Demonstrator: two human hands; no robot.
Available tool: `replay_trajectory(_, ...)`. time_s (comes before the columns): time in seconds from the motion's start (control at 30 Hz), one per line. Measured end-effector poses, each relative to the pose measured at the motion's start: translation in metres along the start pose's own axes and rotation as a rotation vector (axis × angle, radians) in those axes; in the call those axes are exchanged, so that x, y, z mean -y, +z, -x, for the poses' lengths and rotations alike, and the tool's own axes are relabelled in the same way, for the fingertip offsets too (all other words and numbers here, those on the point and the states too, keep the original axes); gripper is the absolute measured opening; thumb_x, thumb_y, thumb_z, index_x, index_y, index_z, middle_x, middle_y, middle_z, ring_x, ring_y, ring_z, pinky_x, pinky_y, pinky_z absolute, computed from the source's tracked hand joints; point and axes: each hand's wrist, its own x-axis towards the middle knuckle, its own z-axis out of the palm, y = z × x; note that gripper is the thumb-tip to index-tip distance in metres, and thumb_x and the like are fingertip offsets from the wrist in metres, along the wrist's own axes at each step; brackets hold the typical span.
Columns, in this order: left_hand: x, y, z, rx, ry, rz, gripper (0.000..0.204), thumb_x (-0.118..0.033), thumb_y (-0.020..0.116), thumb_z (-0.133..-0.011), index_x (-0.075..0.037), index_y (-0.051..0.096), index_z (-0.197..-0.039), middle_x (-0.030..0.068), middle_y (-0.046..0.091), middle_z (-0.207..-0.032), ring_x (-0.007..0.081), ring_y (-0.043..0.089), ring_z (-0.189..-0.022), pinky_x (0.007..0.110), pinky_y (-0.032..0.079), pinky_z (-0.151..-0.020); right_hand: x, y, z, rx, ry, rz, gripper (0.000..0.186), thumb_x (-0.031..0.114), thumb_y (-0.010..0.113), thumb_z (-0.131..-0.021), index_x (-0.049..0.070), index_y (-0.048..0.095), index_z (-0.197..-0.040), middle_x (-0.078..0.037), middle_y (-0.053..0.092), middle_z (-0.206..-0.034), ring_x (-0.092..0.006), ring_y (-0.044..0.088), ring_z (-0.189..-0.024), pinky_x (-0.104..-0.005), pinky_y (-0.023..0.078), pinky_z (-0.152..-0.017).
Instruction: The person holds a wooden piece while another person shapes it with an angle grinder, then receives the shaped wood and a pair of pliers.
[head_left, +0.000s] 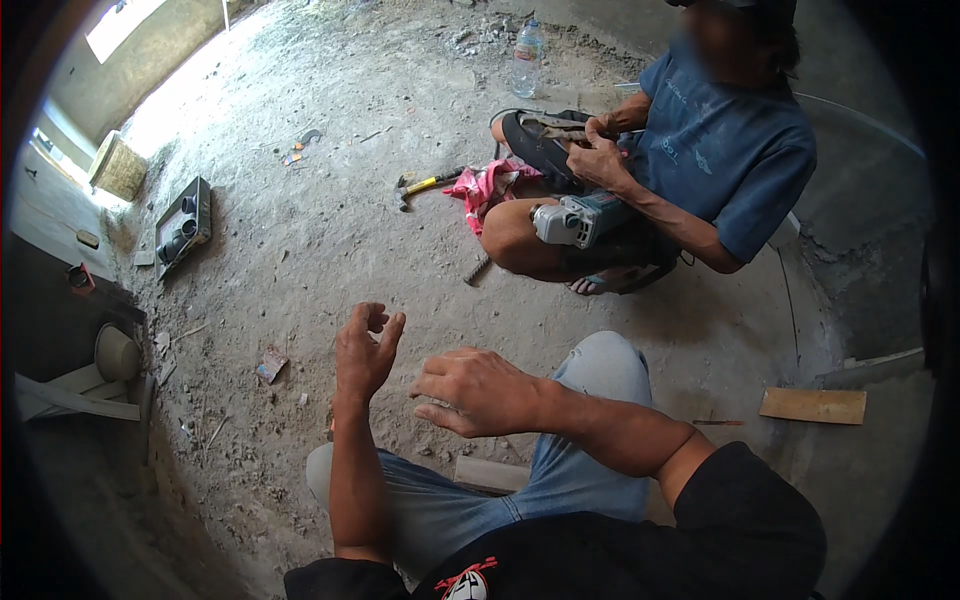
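Dusty floor (300,250); empty hands (368,350) above jeans (590,380).

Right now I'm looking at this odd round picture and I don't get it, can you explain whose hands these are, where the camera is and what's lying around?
The camera sits on a person's head and looks down through a fisheye lens, so edges bend. The two arms from the bottom are that person's own: the left hand is raised, fingers curled, and the right hand hovers over the jeans knee. Both are empty. Opposite sits a co-worker in a blue shirt, with a power tool on the lap and both hands on a dark curved part. On the dusty concrete floor lie a hammer, a pink cloth, a water bottle, a wooden board and a box of pipe fittings.
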Motion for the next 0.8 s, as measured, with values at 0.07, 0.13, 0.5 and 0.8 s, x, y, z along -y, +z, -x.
replay_trajectory(0.07, 0.0003, -0.0003, 0.0004, -0.001, 0.003, -0.001, 0.039, -0.029, 0.076, -0.091, 0.003, 0.065, -0.110, 0.0197, 0.074, -0.094, 0.0299, 0.072, -0.085, 0.041, 0.056, -0.077, 0.0007, -0.0006, 0.0000, -0.002, -0.004, -0.001, 0.030, 0.029, 0.071, -0.093, 0.003, 0.070, -0.107, -0.015, 0.065, -0.095, -0.0339, 0.068, -0.092, -0.0446, 0.053, -0.086)
replay_trajectory(0.13, 0.0005, -0.0008, 0.0008, -0.002, 0.006, -0.005, 0.039, -0.029, 0.076, -0.091, 0.003, 0.065, -0.110, 0.0195, 0.074, -0.093, 0.0298, 0.072, -0.085, 0.041, 0.056, -0.076, 0.0024, -0.0017, -0.0003, 0.003, 0.000, -0.008, 0.029, 0.029, 0.071, -0.093, 0.003, 0.070, -0.106, -0.015, 0.065, -0.094, -0.0337, 0.068, -0.092, -0.0442, 0.053, -0.086)
replay_trajectory(0.5, -0.0008, -0.0011, 0.0016, 0.002, 0.020, -0.008, 0.038, -0.029, 0.076, -0.092, 0.003, 0.065, -0.110, 0.0191, 0.073, -0.093, 0.0298, 0.072, -0.085, 0.040, 0.056, -0.076, 0.0006, 0.0011, 0.0008, -0.021, -0.010, -0.015, 0.027, 0.028, 0.071, -0.093, 0.004, 0.071, -0.105, -0.014, 0.067, -0.094, -0.0325, 0.069, -0.092, -0.0434, 0.053, -0.086)
replay_trajectory(0.8, -0.0009, -0.0007, 0.0014, 0.001, 0.023, -0.006, 0.038, -0.029, 0.076, -0.091, 0.003, 0.065, -0.110, 0.0195, 0.073, -0.093, 0.0300, 0.072, -0.085, 0.041, 0.056, -0.076, 0.0015, -0.0003, 0.0013, -0.033, -0.012, -0.003, 0.027, 0.028, 0.071, -0.093, 0.003, 0.071, -0.105, -0.014, 0.066, -0.095, -0.0330, 0.068, -0.091, -0.0436, 0.053, -0.086)
